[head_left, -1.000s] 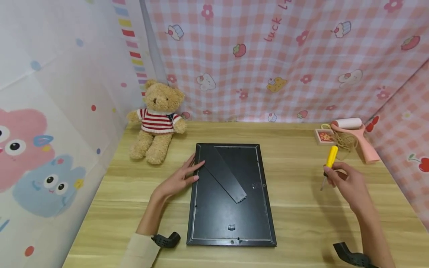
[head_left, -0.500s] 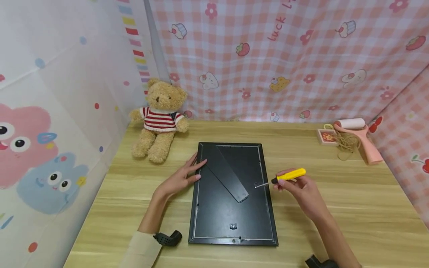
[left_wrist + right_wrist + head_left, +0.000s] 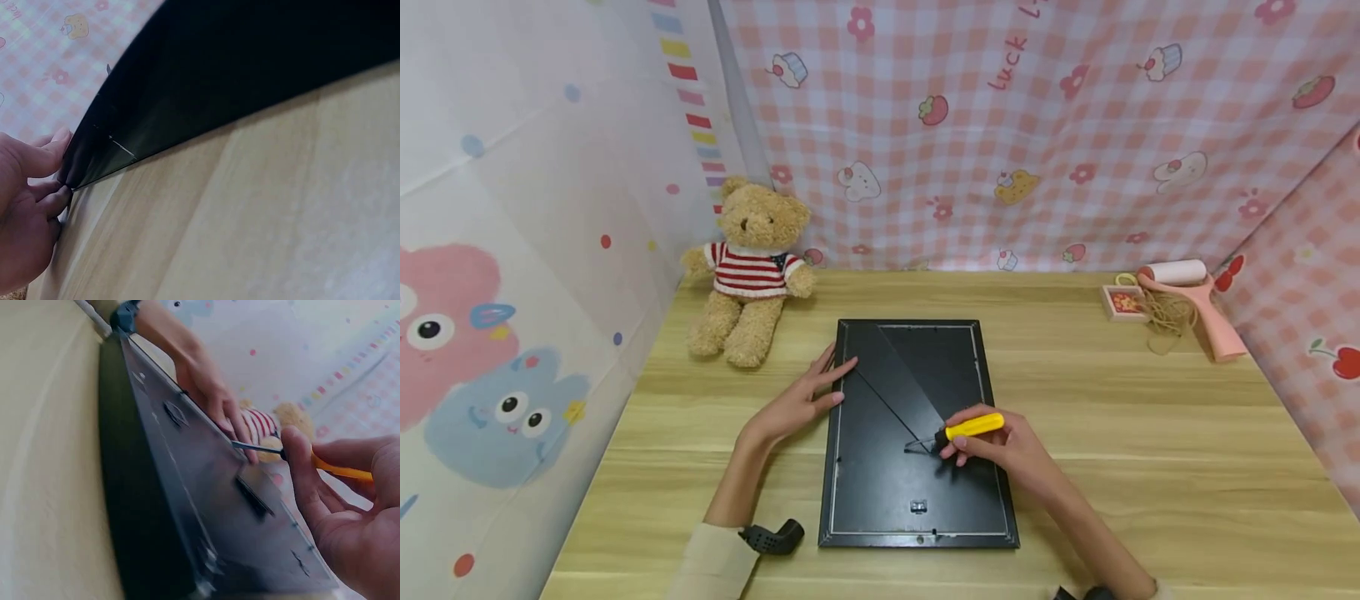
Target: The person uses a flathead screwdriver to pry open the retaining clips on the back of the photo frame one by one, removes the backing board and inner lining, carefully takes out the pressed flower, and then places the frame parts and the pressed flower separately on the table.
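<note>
A black picture frame [image 3: 880, 492] lies back side up on the wooden table, its flat support leg [image 3: 902, 379] slanting across the backing. My left hand [image 3: 786, 408] rests along the frame's left edge, fingers extended with the tips over the rim. In the left wrist view, those fingers touch the edge of the frame [image 3: 206, 81]. My right hand [image 3: 1015, 450] pinches a screwdriver [image 3: 977, 426] with a yellow handle. Its shaft points left, close over the free end of the leg. The right wrist view shows the thumb and fingers around the screwdriver handle [image 3: 340, 470].
A teddy bear [image 3: 752, 275] in a striped sweater sits at the back left. At the back right lie a small box [image 3: 1124, 303], a bundle of twine [image 3: 1171, 312] and a pink-handled lint roller [image 3: 1217, 325]. Patterned cloth walls surround the table [image 3: 1120, 400].
My right hand has carried the screwdriver left from beside the frame, past the small metal fitting near its right edge, to the end of the leg. The left hand stays put.
</note>
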